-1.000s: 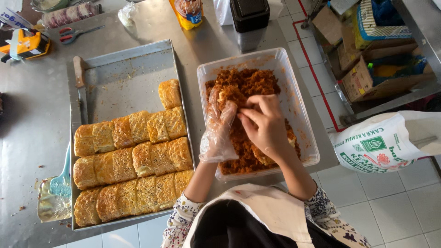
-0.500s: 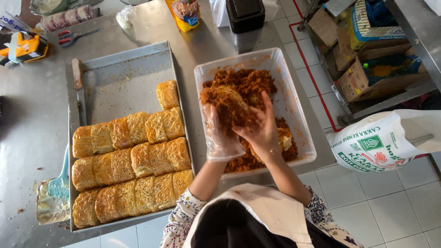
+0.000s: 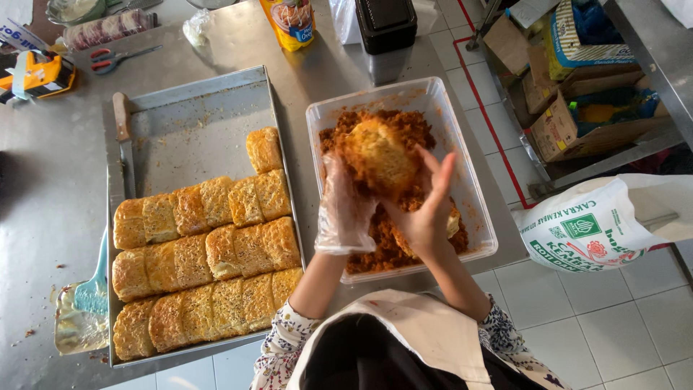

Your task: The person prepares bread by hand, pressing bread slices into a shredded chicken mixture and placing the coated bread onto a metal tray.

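The bare right hand (image 3: 426, 209) and the plastic-gloved left hand (image 3: 346, 206) cup a coated bun (image 3: 379, 155) between half-curled fingers, above the clear tub of reddish-brown shreds (image 3: 473, 195). Pressing gently and turning it over the tub should coat it evenly; its underside looks hidden. Finished buns (image 3: 206, 245) fill the metal tray (image 3: 188, 108) alongside.

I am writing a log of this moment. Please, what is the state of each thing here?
Left hand: gloved, holding bun.
Right hand: bare, pressing bun.
Bun: coated, lifted over tub.
Tub: open, partly full of crumbs.
Tray: part filled with pastries.
Scissors: closed.
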